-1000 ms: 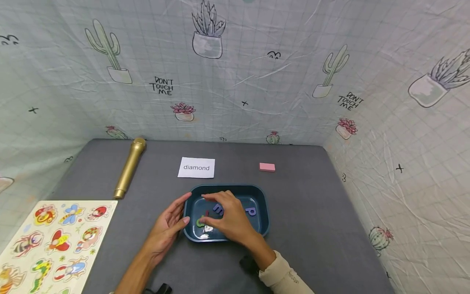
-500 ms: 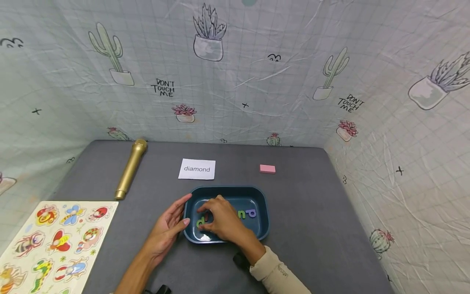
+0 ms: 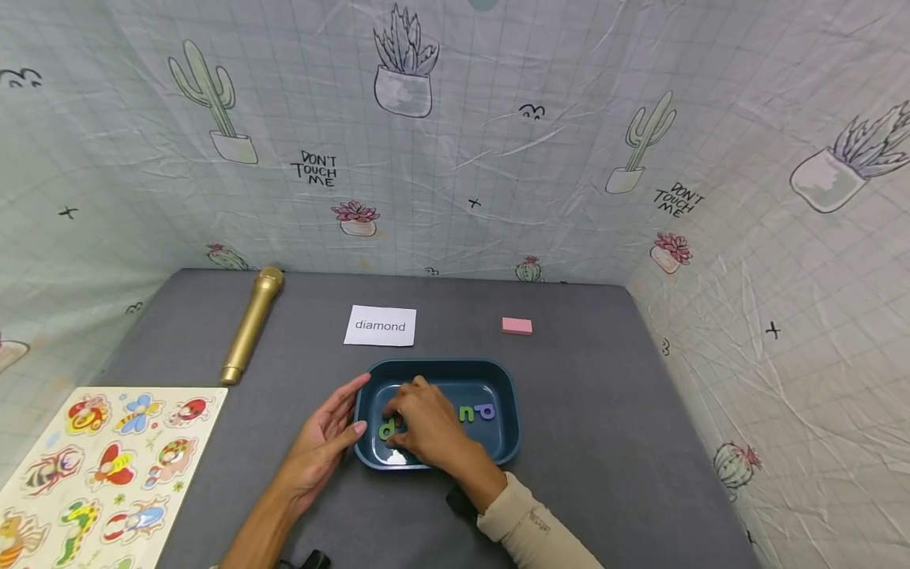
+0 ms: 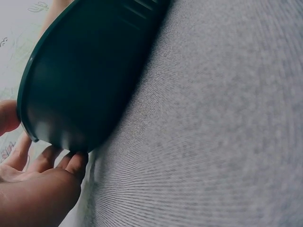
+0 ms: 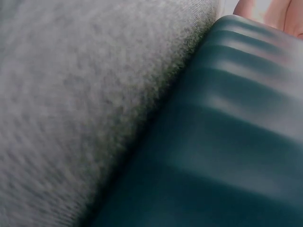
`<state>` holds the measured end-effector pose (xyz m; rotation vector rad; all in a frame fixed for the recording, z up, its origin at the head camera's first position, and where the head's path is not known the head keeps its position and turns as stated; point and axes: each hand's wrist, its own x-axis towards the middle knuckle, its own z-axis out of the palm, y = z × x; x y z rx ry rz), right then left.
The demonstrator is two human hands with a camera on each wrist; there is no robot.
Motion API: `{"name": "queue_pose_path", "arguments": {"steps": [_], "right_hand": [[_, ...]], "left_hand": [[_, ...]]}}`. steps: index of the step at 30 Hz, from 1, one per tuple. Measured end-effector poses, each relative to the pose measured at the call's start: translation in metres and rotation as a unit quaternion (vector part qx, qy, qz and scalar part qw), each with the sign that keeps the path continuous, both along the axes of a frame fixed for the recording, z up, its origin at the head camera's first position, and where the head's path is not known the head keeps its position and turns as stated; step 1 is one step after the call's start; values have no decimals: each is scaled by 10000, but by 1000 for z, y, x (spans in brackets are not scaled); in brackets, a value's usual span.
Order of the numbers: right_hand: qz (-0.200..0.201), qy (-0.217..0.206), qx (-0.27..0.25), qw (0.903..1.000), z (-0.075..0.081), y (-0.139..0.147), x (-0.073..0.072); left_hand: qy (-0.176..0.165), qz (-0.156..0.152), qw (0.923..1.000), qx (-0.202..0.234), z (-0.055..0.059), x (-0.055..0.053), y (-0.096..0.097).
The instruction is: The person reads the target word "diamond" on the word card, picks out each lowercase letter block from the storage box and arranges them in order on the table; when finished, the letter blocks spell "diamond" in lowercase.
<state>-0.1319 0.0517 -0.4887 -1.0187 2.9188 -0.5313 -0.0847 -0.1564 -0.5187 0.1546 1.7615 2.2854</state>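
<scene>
A dark teal tray [image 3: 508,395] lies on the table, with magnetic-type letters inside. My left hand [image 3: 323,446] rests against its left end, fingertips and thumb at the rim; the left wrist view shows fingers [image 4: 75,163] against the outer wall. My right hand [image 3: 430,427] is down inside the tray, thumb and index finger curled about a small red letter [image 3: 398,422]. Just left of it lies a green d [image 3: 386,429]. A green n [image 3: 465,413] and a purple d-like letter [image 3: 485,412] lie to the right. The right hand hides the tray's middle.
Behind the tray lie a white card [image 3: 380,325] reading "diamond" and a pink block [image 3: 517,325]. A gold microphone [image 3: 252,325] lies at the back left. An insect sticker sheet [image 3: 114,474] covers the front left. A printed curtain [image 3: 455,142] stands behind the table.
My right hand has moved left and lower in the tray, and its thumb and index finger have come closer together about the red letter. The green n now shows. My left hand stays at the rim.
</scene>
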Motion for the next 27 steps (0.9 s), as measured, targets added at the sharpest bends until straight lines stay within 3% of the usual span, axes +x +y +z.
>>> {"name": "queue_pose_path", "arguments": {"steps": [9,19,27], "right_hand": [[-37,64,41,10000,2,0,2],[-198,198,-562,9980,12,7,8],[-358,248,-873,9952,27,24,8]], "left_hand": [[109,-22,9999,-31,-1,-1,0],[-111,96,9998,-104,-1,0,0],[37,95,9999,-113,-3,-1,0]]}}
